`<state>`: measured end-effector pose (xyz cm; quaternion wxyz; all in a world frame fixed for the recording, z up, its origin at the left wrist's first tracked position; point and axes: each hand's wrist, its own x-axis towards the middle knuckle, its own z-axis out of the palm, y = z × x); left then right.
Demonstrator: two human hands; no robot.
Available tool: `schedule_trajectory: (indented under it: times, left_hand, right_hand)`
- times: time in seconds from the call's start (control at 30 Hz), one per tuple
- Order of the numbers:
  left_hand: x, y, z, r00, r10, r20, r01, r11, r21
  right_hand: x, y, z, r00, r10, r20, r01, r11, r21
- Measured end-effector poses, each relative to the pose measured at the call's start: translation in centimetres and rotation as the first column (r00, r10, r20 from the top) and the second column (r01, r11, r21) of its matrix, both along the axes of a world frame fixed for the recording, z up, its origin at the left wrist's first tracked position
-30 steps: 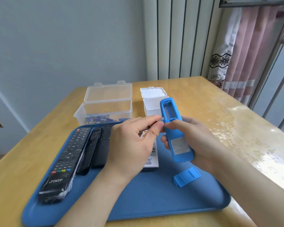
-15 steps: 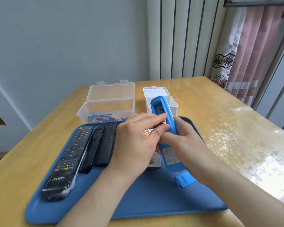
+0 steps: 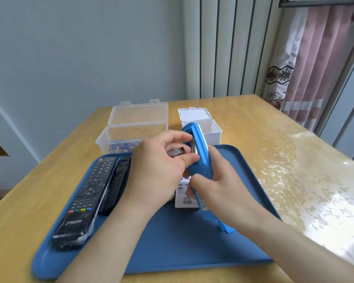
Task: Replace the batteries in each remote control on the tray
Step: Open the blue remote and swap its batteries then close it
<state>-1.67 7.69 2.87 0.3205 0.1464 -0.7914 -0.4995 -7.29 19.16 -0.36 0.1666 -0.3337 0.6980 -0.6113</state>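
Batteries are going into the blue remote, which the right hand grips around its lower body at the centre of the frame, held tilted above the blue tray with the open compartment turned toward the left. The left hand is clenched around a spare battery tucked in its palm, while its thumb and forefinger press another battery lying in the open slot. By my reading, this is the insertion step for this remote: the next move calls for seating that cell flat against its spring, loading the palmed one with polarity matched, then picking up the blue cover that lies on the tray just below the right wrist. Three dark remotes wait at the left of the tray, and a white remote sits partly hidden behind the hands. A clear box of batteries and a white box stand beyond the tray, upper centre. Compared with a second ago, the remote has rolled from showing its back face squarely to edge-on, and the left fingers have moved from the compartment's rim into it.
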Motion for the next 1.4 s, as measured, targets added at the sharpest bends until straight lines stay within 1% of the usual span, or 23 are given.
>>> schedule_trajectory:
  times: [0.07, 0.3, 0.43, 0.57, 0.6, 0.67, 0.77, 0.83, 0.9, 0.97, 1.07, 1.2, 1.3, 1.4]
  left_hand:
    - [0.1, 0.0, 0.1, 1.000, 0.002, 0.020, -0.002, 1.000, 0.028]
    - [0.4, -0.1, 0.5, 1.000, 0.014, 0.021, -0.014, 1.000, 0.024]
    - [0.4, -0.1, 0.4, 0.999, 0.035, 0.025, -0.034, 0.999, -0.033]
    - [0.5, 0.4, 0.7, 0.996, 0.092, 0.008, -0.089, 0.982, -0.165]
    - [0.5, 0.4, 0.8, 0.995, 0.095, 0.006, -0.093, 0.982, -0.165]
    - [0.4, 0.3, 0.8, 0.998, 0.057, 0.022, -0.055, 0.995, -0.080]
    - [0.4, -0.2, 0.9, 0.999, -0.013, 0.051, 0.008, 0.995, 0.097]
    - [0.4, -0.7, 1.0, 0.998, -0.036, 0.057, 0.021, 0.969, 0.246]
    - [0.6, -0.9, 1.1, 0.993, -0.104, 0.063, 0.071, 0.918, 0.390]
    - [0.8, -1.0, 1.2, 0.985, -0.162, 0.059, 0.117, 0.880, 0.461]
    - [0.6, -1.1, 0.8, 0.982, -0.184, 0.037, 0.152, 0.893, 0.423]
    - [0.4, -0.8, 0.6, 0.992, -0.127, -0.011, 0.124, 0.937, 0.327]
    - [0.1, -0.7, 0.3, 0.997, -0.070, -0.041, 0.078, 0.971, 0.227]
    - [-0.2, -0.7, -0.1, 0.998, -0.015, -0.063, 0.025, 0.986, 0.167]
  right_hand:
    - [0.2, 0.0, -0.1, 1.000, 0.001, -0.015, -0.001, 1.000, 0.002]
    - [0.9, -0.1, 0.4, 0.997, 0.004, -0.080, -0.006, 1.000, -0.014]
    - [0.8, -0.2, 0.4, 0.998, -0.011, -0.066, 0.010, 1.000, -0.025]
    - [0.8, -0.1, 0.4, 0.999, 0.018, -0.043, -0.020, 0.999, -0.037]
    - [0.7, -0.1, 0.3, 0.999, 0.031, -0.023, -0.032, 0.999, -0.043]
    - [0.6, 0.0, 0.2, 0.998, 0.054, 0.023, -0.052, 0.997, -0.055]
    - [0.7, 0.0, 0.1, 0.994, 0.097, 0.044, -0.094, 0.994, -0.053]
    - [0.8, -0.1, 0.0, 0.990, 0.134, 0.052, -0.132, 0.990, -0.044]
    - [0.9, -0.2, 0.0, 0.981, 0.175, 0.085, -0.170, 0.984, -0.055]
    - [1.0, -0.2, 0.1, 0.973, 0.194, 0.122, -0.186, 0.980, -0.074]
    - [0.9, 0.0, 0.9, 0.973, 0.188, 0.135, -0.178, 0.981, -0.080]
    - [-0.2, 0.5, 2.1, 0.951, 0.184, 0.248, -0.175, 0.983, -0.057]
    - [-0.7, 0.7, 2.1, 0.962, 0.153, 0.225, -0.150, 0.988, -0.028]
    - [-0.7, 0.7, 1.8, 0.972, 0.138, 0.190, -0.139, 0.990, -0.012]
